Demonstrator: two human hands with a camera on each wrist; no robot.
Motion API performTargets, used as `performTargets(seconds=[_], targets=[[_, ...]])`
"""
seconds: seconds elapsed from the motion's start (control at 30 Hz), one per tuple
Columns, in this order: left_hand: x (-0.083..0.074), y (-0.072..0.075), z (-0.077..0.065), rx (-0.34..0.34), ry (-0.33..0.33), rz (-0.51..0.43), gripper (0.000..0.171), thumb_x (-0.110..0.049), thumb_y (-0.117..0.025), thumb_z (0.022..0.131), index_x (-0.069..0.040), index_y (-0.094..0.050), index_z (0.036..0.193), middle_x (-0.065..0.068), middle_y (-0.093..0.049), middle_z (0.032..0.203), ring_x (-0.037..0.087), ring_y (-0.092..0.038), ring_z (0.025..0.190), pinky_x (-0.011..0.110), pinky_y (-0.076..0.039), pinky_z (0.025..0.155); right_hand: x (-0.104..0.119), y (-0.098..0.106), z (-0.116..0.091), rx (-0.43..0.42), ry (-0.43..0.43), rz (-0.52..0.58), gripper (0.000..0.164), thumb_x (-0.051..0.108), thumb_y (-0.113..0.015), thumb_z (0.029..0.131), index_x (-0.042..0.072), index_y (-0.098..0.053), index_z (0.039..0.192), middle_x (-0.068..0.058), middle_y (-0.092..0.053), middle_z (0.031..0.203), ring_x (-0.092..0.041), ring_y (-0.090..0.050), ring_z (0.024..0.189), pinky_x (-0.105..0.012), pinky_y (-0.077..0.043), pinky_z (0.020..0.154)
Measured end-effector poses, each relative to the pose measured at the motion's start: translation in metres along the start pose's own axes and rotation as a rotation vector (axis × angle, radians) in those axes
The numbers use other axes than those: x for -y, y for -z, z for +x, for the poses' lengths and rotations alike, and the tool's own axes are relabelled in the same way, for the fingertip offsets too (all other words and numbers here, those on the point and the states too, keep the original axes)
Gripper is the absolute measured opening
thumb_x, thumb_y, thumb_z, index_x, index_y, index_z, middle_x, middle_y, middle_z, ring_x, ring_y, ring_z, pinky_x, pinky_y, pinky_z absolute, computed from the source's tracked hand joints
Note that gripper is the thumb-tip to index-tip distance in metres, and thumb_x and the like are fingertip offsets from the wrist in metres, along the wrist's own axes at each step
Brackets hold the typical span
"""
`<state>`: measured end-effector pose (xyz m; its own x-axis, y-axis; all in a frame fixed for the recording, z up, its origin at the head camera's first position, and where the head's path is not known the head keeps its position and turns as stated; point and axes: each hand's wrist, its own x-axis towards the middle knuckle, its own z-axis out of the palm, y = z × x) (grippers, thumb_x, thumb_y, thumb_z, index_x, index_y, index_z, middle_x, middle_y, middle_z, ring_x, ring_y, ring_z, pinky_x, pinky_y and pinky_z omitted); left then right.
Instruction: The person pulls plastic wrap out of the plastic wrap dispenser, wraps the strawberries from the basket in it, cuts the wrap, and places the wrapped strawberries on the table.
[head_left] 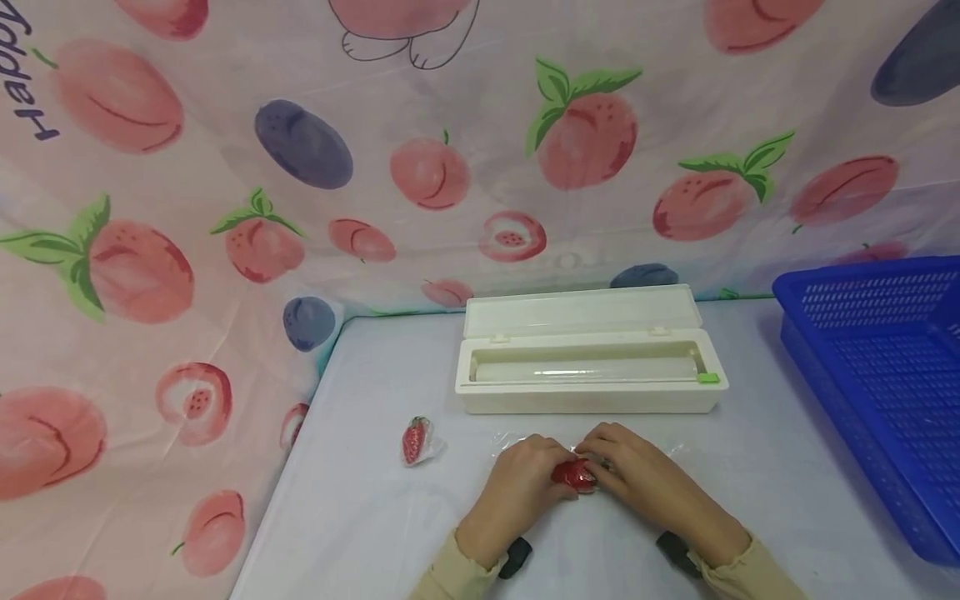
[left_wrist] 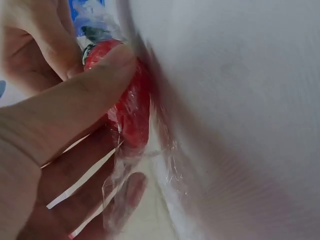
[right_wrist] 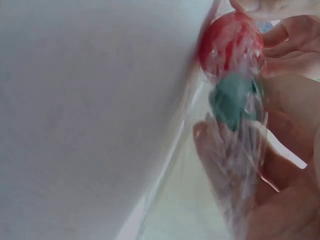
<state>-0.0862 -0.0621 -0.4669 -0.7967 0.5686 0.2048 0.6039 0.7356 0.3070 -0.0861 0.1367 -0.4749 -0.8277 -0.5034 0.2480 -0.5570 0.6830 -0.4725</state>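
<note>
A red strawberry (head_left: 574,474) with a green leafy end (right_wrist: 234,100) lies wrapped in clear plastic film between the two hands. My left hand (head_left: 525,477) pinches its red body, thumb (left_wrist: 112,67) pressed on top and the other fingers behind. At the leafy end, my right hand (head_left: 637,472) holds the strawberry through the film, thumb and fingers to either side. Loose clear film (left_wrist: 117,185) trails from the pointed end, and more bunches past the leaves in the right wrist view. To the left, another strawberry (head_left: 414,441) in crumpled film rests on the white tabletop.
Behind the hands stands a long cream box (head_left: 592,402), its lid (head_left: 581,313) raised, with a roll of clear film (head_left: 585,369) inside and a green tab (head_left: 708,378) at its right end. A blue plastic basket (head_left: 847,425) occupies the right side. Fruit-printed cloth (head_left: 465,100) hangs at the back and left.
</note>
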Motion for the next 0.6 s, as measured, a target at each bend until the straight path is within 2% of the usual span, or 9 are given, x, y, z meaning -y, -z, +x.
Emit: performTargets(seconds=[0.17, 0.4, 0.6], targets=[[0.003, -0.001, 0.001, 0.028, 0.012, 0.009, 0.035, -0.032, -0.084, 0.078, -0.020, -0.076, 0.109, -0.009, -0.074, 0.097, 0.004, -0.065, 0.089, 0.018, -0.051, 0.075, 0.001, 0.003, -0.001, -0.008, 0.004, -0.021, 0.012, 0.016, -0.075, 0.088, 0.018, -0.073, 0.101, 0.009, -0.065, 0.103, -0.008, -0.061, 0.097, -0.032, -0.056, 0.084], [0.008, -0.001, 0.002, 0.095, 0.002, -0.008, 0.029, -0.035, -0.071, 0.090, -0.019, -0.074, 0.114, -0.008, -0.073, 0.102, 0.006, -0.063, 0.094, 0.020, -0.052, 0.080, 0.000, 0.006, -0.004, 0.030, 0.018, 0.023, 0.025, 0.022, -0.082, 0.080, 0.017, -0.073, 0.103, 0.010, -0.065, 0.102, -0.005, -0.061, 0.093, -0.033, -0.056, 0.081], [0.011, 0.000, -0.001, 0.106, -0.033, 0.023, 0.028, -0.036, -0.058, 0.099, -0.018, -0.075, 0.113, -0.007, -0.067, 0.104, 0.008, -0.058, 0.099, 0.022, -0.049, 0.087, 0.000, 0.005, -0.003, 0.070, -0.006, 0.012, 0.015, 0.023, -0.073, 0.090, 0.017, -0.073, 0.103, 0.011, -0.066, 0.101, -0.006, -0.063, 0.093, -0.034, -0.056, 0.081]])
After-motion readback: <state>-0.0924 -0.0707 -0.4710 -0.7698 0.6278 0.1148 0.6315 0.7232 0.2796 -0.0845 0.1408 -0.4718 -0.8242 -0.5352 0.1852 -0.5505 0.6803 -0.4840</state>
